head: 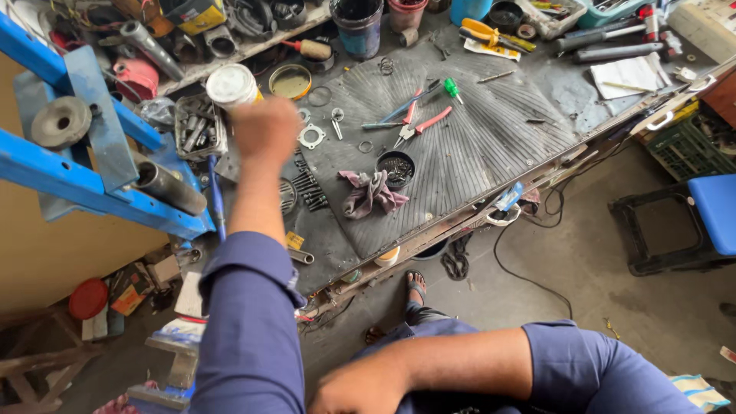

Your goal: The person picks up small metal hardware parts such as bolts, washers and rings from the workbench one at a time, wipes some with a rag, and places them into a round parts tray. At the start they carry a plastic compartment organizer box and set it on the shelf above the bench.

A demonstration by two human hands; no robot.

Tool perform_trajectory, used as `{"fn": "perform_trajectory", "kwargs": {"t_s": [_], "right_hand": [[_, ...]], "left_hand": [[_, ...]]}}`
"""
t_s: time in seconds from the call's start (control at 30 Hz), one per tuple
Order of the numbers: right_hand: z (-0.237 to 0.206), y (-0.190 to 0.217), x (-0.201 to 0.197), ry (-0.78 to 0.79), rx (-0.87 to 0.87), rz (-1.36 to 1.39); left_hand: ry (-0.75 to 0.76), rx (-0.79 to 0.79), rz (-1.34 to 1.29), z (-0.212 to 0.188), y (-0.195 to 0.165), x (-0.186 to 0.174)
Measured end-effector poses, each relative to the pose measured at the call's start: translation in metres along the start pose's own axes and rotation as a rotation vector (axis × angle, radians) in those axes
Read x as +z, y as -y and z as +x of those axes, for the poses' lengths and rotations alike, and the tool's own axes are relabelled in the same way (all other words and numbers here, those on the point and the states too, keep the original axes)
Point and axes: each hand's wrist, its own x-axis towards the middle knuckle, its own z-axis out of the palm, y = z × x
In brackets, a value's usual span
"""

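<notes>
My left hand (265, 129) is stretched out over the workbench, blurred, with its back toward me and its fingers curled. It overlaps the lower edge of a white-lidded yellow jar (230, 83); whether it grips the jar is hidden. A metal tray of bolts (198, 129) lies just to its left and a square metal flange (311, 136) just to its right. My right hand (359, 391) rests low against my lap, fingers curled, with nothing visible in it.
A ribbed grey mat (475, 146) carries red-handled pliers (420, 126), a green screwdriver (453, 89), a rag (369, 192) and a small bowl of screws (396, 168). A blue press frame (84, 153) stands at left. A blue stool (713, 207) stands at right.
</notes>
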Motion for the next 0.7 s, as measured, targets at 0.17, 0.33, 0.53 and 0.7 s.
{"fn": "perform_trajectory", "kwargs": {"t_s": [0.17,0.33,0.53,0.7], "right_hand": [[-0.001,0.08,-0.068,-0.43,0.115,-0.085],[0.029,0.131,-0.094,-0.606,0.182,-0.542],[0.027,0.12,-0.101,-0.391,-0.005,-0.497],[0.001,0.088,-0.098,-0.268,-0.16,-0.168]], "left_hand": [[-0.028,0.307,-0.117,-0.02,-0.07,0.011],[0.076,0.358,-0.1,-0.026,-0.08,0.022],[0.067,0.375,-0.104,-0.039,-0.08,0.034],[-0.17,-0.892,-0.735,-0.024,-0.101,0.043]]}}
